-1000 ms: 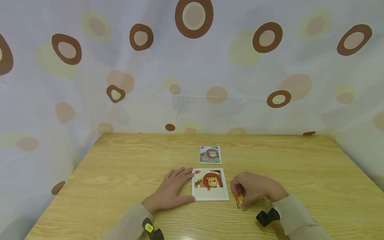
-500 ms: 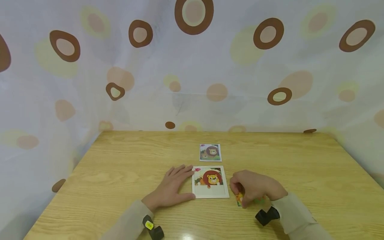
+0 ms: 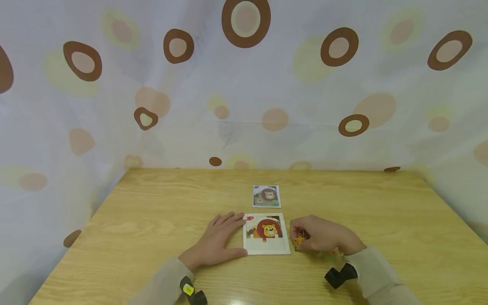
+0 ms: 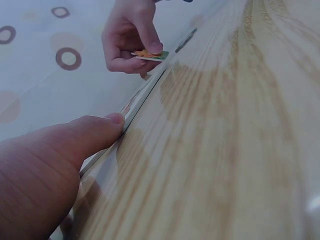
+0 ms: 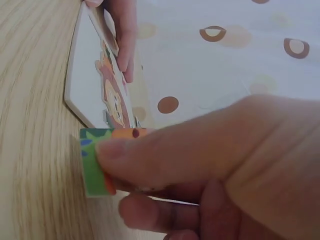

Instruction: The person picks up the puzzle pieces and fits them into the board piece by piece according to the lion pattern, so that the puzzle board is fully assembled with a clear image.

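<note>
The piece is located just beside the right edge of the board, on the near half of that edge. It is pinched by the right hand. Thumb and fingers are closed on the piece, separated only by its thickness: thumb on the printed face, curled fingers against the underside. The right wrist view shows the thumb tip overlapping the print, with one green edge of the piece projecting beyond the tip; an orange area with a dark spot is partly covered by the thumb. The grip therefore takes the piece across its face. Clearance between piece and table cannot be determined.

The board has a white rim. A lion picture fills its far part; the near part is plain white. The left hand is spread flat at the left side, fingers extended, holding nothing; its fingertips and thumb tip touch the left edge of the board.

Green and red print shows on the near side of the right hand, partly hidden and blurred. A smaller lion card lies beyond the board, apart from it. A spotted curtain stands behind the table.
</note>
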A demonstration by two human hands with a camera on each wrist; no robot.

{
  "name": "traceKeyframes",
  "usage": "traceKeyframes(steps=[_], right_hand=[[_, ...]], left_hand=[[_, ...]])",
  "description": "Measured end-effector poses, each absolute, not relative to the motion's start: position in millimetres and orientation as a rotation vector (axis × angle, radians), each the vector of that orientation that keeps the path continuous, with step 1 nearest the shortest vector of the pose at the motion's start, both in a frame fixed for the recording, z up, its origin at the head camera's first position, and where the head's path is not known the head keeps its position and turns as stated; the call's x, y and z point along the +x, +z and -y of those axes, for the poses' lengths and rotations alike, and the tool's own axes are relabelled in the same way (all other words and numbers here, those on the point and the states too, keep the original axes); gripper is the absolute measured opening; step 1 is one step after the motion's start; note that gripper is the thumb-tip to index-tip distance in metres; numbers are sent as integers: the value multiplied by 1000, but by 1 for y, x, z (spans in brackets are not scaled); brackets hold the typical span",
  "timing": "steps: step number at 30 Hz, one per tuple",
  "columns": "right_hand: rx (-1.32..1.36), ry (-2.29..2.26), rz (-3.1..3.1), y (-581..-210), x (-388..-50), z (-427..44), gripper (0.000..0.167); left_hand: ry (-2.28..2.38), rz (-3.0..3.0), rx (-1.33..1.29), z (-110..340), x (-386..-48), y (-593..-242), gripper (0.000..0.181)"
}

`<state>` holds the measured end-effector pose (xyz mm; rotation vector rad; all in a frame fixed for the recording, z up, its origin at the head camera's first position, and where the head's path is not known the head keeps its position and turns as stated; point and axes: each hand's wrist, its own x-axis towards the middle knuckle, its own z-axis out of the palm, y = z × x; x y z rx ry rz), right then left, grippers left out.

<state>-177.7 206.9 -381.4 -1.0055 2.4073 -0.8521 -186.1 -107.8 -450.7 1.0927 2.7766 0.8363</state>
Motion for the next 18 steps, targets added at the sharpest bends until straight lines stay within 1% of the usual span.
traceKeyframes(steps=[3,7,10,15,18], right_hand=[[-1045,-885,-2438,-383,-178,-205,11],[-1104,-912,-2493,-384,-180,-204,6],[-1081,-949,-2500,-385,-181,-202,2],[-1049,-999,-2531,-390,-183,-199,18],[-1054,-1014,-2572,-394,-184,-196,22]], left_hand=[[833,-2774,1082,108,-185,-452,76],[847,-2771,1078,108,-185,-451,76],[854,-2772,1088,108,-185,-450,76],[849,-2774,1100,108,-185,-450,76],[849,-2775,1098,108,-185,-451,76]])
